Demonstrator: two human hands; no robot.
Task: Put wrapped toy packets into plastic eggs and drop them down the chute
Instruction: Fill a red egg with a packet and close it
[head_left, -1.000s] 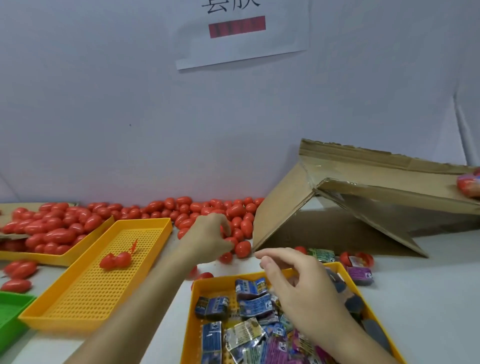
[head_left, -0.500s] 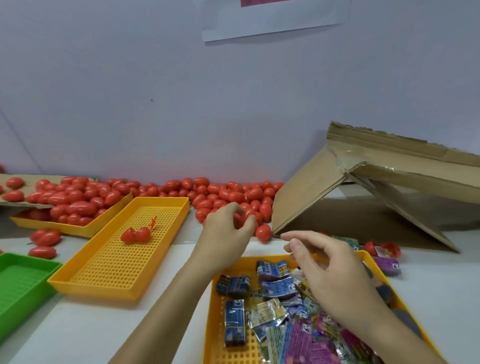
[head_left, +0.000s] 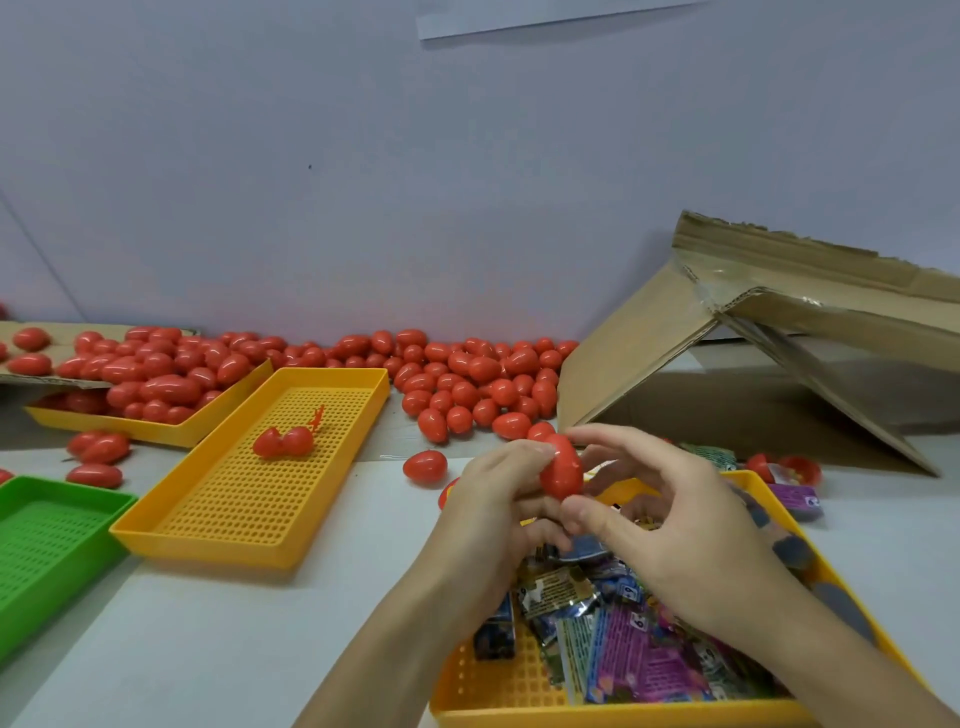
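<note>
- While a red egg (head_left: 561, 474) is held upright between both hands, the white desk (head_left: 218, 644) is seen spread beneath them.
- Beyond and right of the grip, the cardboard chute (head_left: 769, 332) is propped at a slant.
- Left of the grip, an almost bare yellow tray (head_left: 208, 525) is laid, with a green tray (head_left: 31, 571) farther left.
- Under the hands, a yellow packet tray (head_left: 519, 691) is filled with wrapped toy packets (head_left: 623, 649).
- Beyond the grip, loose red eggs (head_left: 467, 384) are heaped.
- The egg is pinched by the left hand (head_left: 493, 514) at its side.
- The egg's lower end is touched by the right hand (head_left: 670, 525), fingers curled over it.
</note>
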